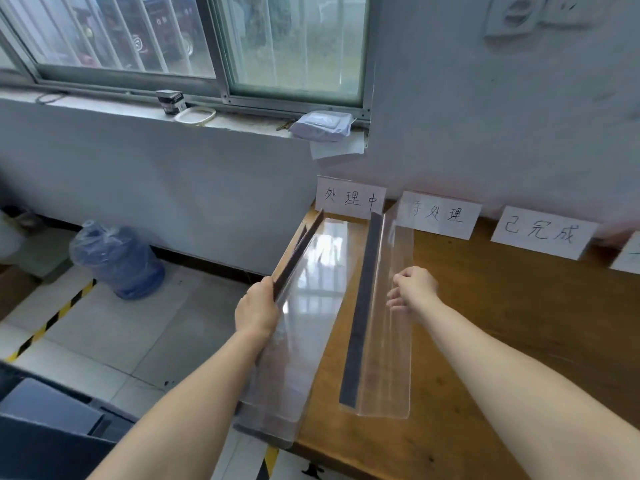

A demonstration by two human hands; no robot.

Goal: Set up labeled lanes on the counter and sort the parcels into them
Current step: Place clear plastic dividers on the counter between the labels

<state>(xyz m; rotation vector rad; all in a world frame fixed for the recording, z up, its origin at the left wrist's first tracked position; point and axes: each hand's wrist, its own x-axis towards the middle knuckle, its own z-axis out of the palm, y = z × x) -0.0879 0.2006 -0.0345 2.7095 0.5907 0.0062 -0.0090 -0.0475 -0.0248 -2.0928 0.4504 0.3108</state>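
Two clear plastic dividers, each with a dark strip along one side, are set lengthwise on the wooden counter (502, 323) at the centre of the frame. Their long axes run from the lower edge up toward the paper labels propped against the wall.

The left divider (311, 282) is gripped by the left hand (258, 308), whose fingers are curled round its raised dark edge about midway along. This piece overhangs the counter's left edge, and whether it lies flat cannot be told. The right divider (384, 358) is pinched at its upright clear wall by the right hand (415, 289), with fingertips seen through the plastic.

The first label (349, 200) stands at the far end of the left divider and the second label (438, 214) just behind the right one. The third label (542, 233), further right, has no divider before it.

The next move is judged to turn on the left piece being brought rightward, fully onto the counter and parallel to its neighbour. No parcels are seen on the counter.
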